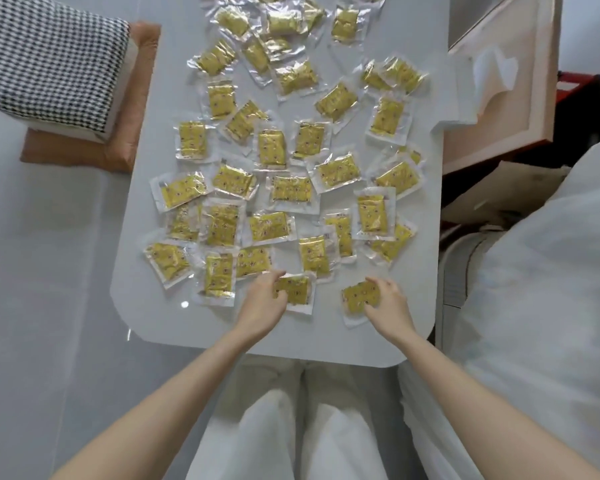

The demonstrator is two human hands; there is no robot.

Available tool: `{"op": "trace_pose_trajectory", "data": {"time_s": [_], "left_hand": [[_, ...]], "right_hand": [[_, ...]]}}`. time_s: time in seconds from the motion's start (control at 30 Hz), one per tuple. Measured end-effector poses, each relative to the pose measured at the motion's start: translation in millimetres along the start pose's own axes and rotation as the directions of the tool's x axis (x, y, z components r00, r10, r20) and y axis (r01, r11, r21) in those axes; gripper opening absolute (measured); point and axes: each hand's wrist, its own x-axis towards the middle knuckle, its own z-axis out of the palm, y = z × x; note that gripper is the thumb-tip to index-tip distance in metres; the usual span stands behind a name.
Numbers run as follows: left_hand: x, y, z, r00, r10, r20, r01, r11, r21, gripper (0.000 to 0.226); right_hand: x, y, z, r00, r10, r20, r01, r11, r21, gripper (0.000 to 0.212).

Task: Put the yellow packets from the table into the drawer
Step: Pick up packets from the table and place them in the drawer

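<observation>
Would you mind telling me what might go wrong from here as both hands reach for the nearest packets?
The packet under the left hand touches neighbours, so a careless lift could drag them along. The packet by the right hand lies close to the near edge of the table and might slide off. No drawer is clearly visible, so carrying may be awkward.

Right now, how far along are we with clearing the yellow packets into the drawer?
Barely started, it seems. Done: nothing visibly; no drawer is in view. In hand: the left hand is on one near-edge packet, the right hand on another packet, both still on the table. Left: dozens of yellow packets still cover it.
</observation>
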Motion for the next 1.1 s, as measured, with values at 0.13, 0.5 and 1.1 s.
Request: {"op": "trace_pose_trajectory", "data": {"time_s": [0.13,0.5,1.1], "left_hand": [[24,-18,25,0.999,0.043,-0.030,-0.037,0.981,0.189,0.057],[65,-54,59,0.959,0.256,-0.123,-0.085,0.671,0.736,0.062],[42,-45,10,0.959,-0.237,-0.156,0.180,0.934,-0.309,0.026]], "right_hand": [[19,12,19,0.995,-0.105,-0.004,0.099,0.953,-0.285,0.069],[42,27,35,0.923,-0.386,0.008,0.253,0.589,-0.768,0.044],[99,-72,44,0.995,-0.016,-0.102,0.045,0.956,0.288,0.030]]}}
